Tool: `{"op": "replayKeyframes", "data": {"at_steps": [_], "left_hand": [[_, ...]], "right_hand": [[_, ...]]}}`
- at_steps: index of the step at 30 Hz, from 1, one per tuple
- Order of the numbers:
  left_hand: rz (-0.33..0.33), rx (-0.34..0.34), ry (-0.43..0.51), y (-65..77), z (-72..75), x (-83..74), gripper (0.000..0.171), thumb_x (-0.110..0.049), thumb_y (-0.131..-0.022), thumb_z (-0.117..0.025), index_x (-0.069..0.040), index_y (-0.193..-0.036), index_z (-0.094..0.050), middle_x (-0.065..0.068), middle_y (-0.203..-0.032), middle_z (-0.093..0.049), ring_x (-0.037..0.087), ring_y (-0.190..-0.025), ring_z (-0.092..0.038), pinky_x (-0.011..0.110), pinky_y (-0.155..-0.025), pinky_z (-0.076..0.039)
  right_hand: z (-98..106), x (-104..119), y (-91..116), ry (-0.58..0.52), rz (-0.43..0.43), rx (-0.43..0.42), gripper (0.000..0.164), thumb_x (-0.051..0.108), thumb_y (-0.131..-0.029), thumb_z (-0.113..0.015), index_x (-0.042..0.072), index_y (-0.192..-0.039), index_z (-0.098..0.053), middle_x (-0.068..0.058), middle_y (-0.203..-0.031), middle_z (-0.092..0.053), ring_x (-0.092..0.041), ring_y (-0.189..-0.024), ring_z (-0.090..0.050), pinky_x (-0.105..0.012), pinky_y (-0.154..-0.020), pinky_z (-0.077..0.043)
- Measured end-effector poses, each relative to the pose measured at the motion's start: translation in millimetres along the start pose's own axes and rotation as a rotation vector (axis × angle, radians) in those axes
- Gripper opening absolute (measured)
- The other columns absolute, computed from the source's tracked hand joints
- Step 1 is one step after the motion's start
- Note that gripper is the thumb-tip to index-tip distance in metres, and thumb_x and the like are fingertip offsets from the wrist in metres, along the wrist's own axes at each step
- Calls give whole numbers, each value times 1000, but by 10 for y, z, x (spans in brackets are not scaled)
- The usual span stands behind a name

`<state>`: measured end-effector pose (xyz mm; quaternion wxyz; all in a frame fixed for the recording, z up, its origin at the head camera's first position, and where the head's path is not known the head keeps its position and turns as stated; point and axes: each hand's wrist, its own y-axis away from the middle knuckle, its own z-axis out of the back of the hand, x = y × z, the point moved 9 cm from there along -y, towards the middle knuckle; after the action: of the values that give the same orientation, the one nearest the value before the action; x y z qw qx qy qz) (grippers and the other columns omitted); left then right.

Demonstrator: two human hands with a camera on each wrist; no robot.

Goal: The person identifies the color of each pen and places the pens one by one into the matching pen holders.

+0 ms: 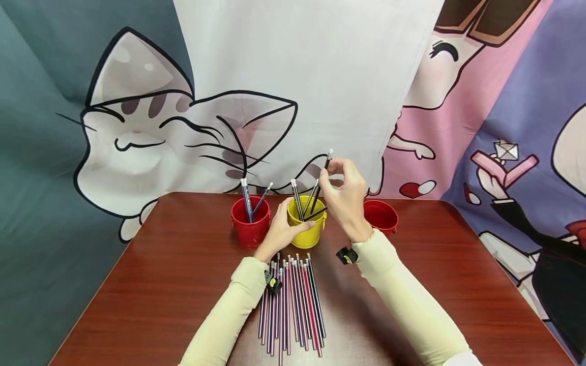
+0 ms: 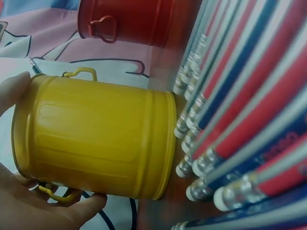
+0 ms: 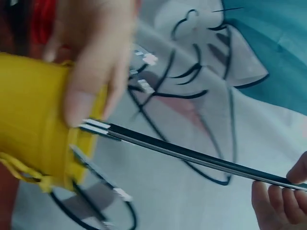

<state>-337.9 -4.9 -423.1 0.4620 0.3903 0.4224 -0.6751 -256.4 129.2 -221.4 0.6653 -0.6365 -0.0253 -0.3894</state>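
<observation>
Left hand (image 1: pixel 283 227) and right hand (image 1: pixel 343 195) both bare. Just behind the left grip, at the wrist: left wrist unit (image 1: pixel 273 283), small, black, yellow-green mark; past it, left sleeve (image 1: pixel 224 315), long, pale cream, creased. Behind the right grip: right wrist unit (image 1: pixel 346 255), same black with yellowish mark; right sleeve (image 1: pixel 405 297) matches, white patch (image 1: pixel 462 359) farthest back.

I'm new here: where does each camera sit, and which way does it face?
Head: worn on the head, facing forward and down at the yellow bucket, two red buckets and loose pencils; left hand and right hand show.
Left wrist: worn there, facing the yellow bucket's side and pencil eraser ends; left fingers show.
Right wrist: worn there, facing the held pencil, yellow bucket and cat picture; right fingers and blurred left hand show.
Both wrist views share the yellow bucket.
</observation>
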Motion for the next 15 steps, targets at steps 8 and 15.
{"op": "replayKeyframes", "data": {"at_steps": [8, 15], "left_hand": [[30, 1, 20, -29, -18, 2, 82, -50, -68, -75, -27, -134, -33, -4, -125, -42, 14, -113, -44, 42, -101, -35], [20, -5, 23, -58, -2, 0, 84, -51, -65, -77, -25, -133, -34, -3, -123, -41, 15, -112, -43, 41, -100, -35]], "right_hand": [[-212, -540, 289, 26, -17, 35, 11, 3, -83, -61, -1, -92, -57, -10, -85, -57, -19, -79, -59, -32, -62, -54], [-341, -716, 550, 62, -48, 106, 12, 5, -81, -61, 1, -91, -55, -7, -83, -56, -16, -72, -59, -30, -60, -53]]}}
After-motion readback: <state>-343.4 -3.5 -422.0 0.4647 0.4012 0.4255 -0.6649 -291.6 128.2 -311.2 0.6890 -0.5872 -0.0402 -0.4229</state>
